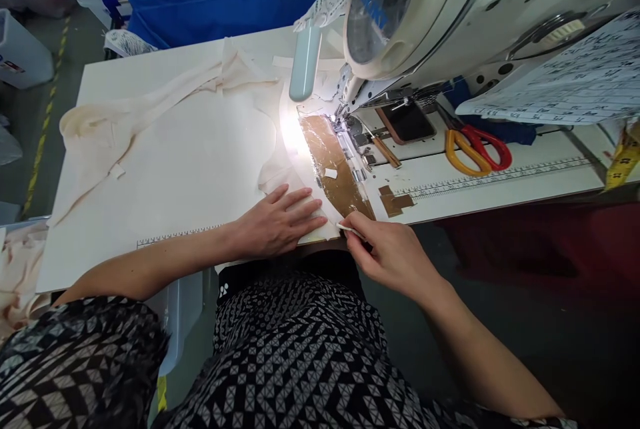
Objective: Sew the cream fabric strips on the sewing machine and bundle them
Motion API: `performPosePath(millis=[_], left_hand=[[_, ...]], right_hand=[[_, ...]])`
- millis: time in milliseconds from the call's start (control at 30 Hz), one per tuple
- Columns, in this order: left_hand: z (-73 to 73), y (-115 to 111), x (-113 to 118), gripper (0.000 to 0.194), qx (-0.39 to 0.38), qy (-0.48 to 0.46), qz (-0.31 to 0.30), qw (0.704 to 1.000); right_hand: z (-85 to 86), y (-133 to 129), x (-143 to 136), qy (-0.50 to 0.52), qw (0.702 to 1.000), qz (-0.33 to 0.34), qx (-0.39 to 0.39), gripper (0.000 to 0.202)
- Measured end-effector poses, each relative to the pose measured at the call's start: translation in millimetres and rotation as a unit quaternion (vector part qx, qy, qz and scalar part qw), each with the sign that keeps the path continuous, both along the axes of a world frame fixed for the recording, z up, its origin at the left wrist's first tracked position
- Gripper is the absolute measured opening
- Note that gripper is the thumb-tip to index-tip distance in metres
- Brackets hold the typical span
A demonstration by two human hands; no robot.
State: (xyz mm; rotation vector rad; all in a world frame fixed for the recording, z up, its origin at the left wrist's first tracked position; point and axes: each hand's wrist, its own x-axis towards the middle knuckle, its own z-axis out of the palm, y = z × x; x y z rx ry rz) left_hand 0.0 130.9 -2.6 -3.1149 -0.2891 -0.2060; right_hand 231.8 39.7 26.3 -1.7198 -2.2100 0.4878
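Note:
A cream cloth (pixel 277 172) lies on the white table, its front part running along the left of the sewing machine's needle area (pixel 341 119). My left hand (pixel 280 221) rests flat on this cloth near the table's front edge, fingers stretched out and slightly apart. Close by on the right, my right hand (pixel 387 249) pinches the end of a narrow white strip (pixel 349 228) between thumb and fingers. Whether that strip joins the cloth, I cannot tell. Between the needle and my right hand is a brown taped plate (pixel 337 165) with a small white label (pixel 331 173) on it.
Scissors with red and orange handles (pixel 475 149), a phone (pixel 407 121) and a wooden-handled awl (pixel 385 150) lie right of the needle. The machine head (pixel 450 9) overhangs the upper right. A blue cloth trough (pixel 225 9) borders the table's back edge.

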Motion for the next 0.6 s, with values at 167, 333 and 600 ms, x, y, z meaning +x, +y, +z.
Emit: performPosePath(millis=[167,333,600], left_hand=[[-1.7,0.0,-0.5,0.048,0.002,-0.014,0.0,1.0],[-1.5,0.6,-0.7,0.052,0.004,-0.009,-0.003,1.0],[-3.0,0.1,0.1,0.052,0.004,-0.017,-0.001,1.0]], right_hand=[[2.9,-4.1,10.0,0.08,0.995,-0.022,-0.056,0.012],[-4.0,-3.7,5.3,0.115,0.99,-0.072,-0.039,0.013],[-9.8,-4.0,-0.8,0.064,0.996,-0.07,-0.006,0.013]])
